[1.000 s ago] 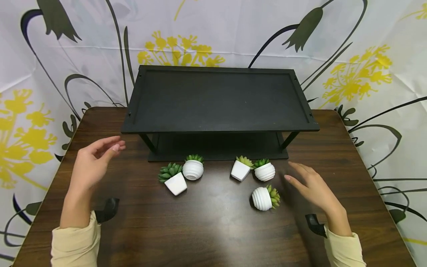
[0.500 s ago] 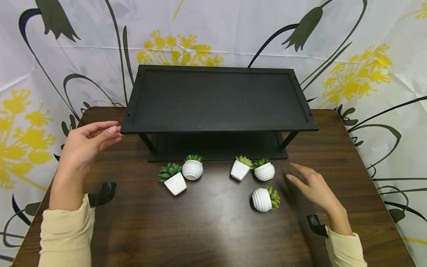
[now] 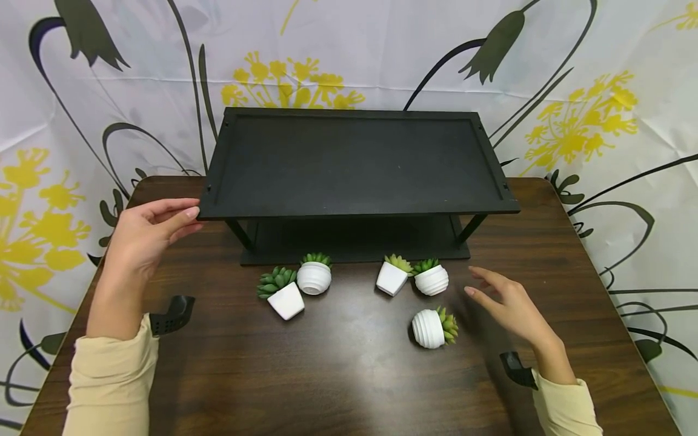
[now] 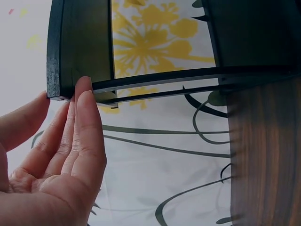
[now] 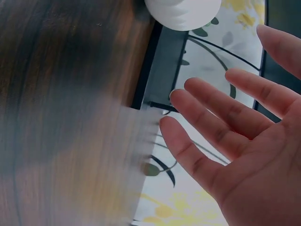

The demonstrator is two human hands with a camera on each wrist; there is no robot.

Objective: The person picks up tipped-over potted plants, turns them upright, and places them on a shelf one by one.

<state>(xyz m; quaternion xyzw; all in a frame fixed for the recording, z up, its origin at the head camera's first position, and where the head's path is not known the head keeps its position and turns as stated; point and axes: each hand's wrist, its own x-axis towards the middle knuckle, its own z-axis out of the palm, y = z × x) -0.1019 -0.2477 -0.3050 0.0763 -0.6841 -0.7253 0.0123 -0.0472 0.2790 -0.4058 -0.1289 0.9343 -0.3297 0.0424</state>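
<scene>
A black two-tier shelf (image 3: 360, 163) stands toward the back of the table. My left hand (image 3: 143, 236) pinches the front left corner of its upper board (image 4: 84, 42). In the left wrist view the thumb is on one side of the board's edge and the fingers are on the other. My right hand (image 3: 515, 309) hovers right of the potted plants, holding nothing, its fingers spread in the right wrist view. Nearest to it are a ribbed white pot with a succulent (image 3: 431, 281) and another one lying on its side (image 3: 428, 329).
A square white pot with a succulent (image 3: 392, 278) leans near the shelf's lower board (image 3: 354, 242). Left of it are a round pot (image 3: 314, 278) and a tilted square pot (image 3: 286, 301). A flower-printed cloth (image 3: 382, 54) hangs behind the brown table (image 3: 338, 375).
My left hand has moved up and come to the shelf's front left corner, its fingers now at the edge. The right hand, shelf and plants have stayed almost still.
</scene>
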